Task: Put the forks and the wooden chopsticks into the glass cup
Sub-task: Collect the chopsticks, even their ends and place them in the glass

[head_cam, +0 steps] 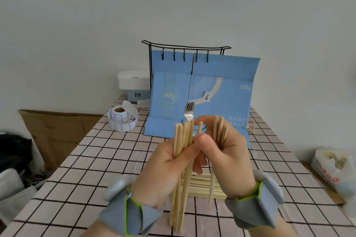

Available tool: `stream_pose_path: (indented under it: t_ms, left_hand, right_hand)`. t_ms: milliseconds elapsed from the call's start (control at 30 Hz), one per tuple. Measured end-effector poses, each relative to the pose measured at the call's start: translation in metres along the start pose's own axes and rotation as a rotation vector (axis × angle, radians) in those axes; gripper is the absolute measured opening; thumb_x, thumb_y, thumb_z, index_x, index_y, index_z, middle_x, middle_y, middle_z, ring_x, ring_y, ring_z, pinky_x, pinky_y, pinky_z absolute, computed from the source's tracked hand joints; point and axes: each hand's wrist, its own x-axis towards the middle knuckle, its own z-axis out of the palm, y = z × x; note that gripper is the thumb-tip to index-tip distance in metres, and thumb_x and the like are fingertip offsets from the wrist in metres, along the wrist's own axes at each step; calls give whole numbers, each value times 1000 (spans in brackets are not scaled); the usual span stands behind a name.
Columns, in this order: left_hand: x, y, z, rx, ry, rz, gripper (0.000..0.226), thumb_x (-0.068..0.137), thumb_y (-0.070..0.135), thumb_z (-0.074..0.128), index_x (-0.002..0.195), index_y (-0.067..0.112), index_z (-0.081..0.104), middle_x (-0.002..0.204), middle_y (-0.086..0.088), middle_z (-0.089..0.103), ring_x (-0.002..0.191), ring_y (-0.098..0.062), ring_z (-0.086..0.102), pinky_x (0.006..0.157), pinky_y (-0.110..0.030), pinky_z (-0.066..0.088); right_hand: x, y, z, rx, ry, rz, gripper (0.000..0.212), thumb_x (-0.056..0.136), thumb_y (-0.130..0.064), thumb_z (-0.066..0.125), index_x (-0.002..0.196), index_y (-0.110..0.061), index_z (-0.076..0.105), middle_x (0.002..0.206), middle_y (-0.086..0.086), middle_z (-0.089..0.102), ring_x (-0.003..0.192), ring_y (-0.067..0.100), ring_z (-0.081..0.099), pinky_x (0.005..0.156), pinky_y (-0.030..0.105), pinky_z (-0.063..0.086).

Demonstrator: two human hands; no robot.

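My left hand (165, 161) grips a bundle of several wooden chopsticks (183, 136), held upright above the table, their lower ends reaching down past my wrist. My right hand (227, 152) holds a few more chopsticks (218, 129), also upright, close beside the left bundle. A metal fork (189, 110) stands tines-up just behind my hands; a faint curved rim of the glass cup (204, 127) shows there, the rest hidden by my fingers. More chopsticks (202, 186) lie flat on the table under my hands.
A blue cardboard box (212, 90) stands propped behind, with a black wire hook rack (185, 48) behind it. A label roll (122, 118) and a white container (133, 81) sit at the back left. A plastic bag (335, 165) lies off the table's right edge.
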Motion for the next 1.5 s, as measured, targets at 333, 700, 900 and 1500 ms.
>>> stream_pose_path:
  t_ms: [333,700,900,1500]
  left_hand:
    - [-2,-10,-2,-65,-66,79,32,73,39,60,101,25,56,69,5,68,60,-7,64,58,-20,52]
    - [-5,-7,0,-34,44,76,26,76,37,53,83,19,71,73,6,74,69,-6,70,60,-14,53]
    - [-7,-5,-4,98,-55,53,29,89,34,43,94,18,67,95,0,71,85,-2,68,71,-9,49]
    - [-11,-8,1,107,-87,118,26,92,24,35,107,35,53,98,27,66,98,9,60,81,-5,43]
  right_hand:
    - [1,-7,-4,3,-38,17,15,74,-13,62,59,-17,61,62,-8,51,31,10,43,32,20,36]
    - [-4,2,-1,-85,-44,-64,8,68,-41,64,74,-43,68,82,-12,55,66,7,56,50,20,46]
    - [-5,4,4,-136,-49,-69,30,67,-66,59,69,-36,62,77,-11,54,72,21,54,62,32,48]
    - [-7,9,10,-252,27,-36,17,73,-41,53,63,-28,52,69,-5,46,63,9,47,55,31,44]
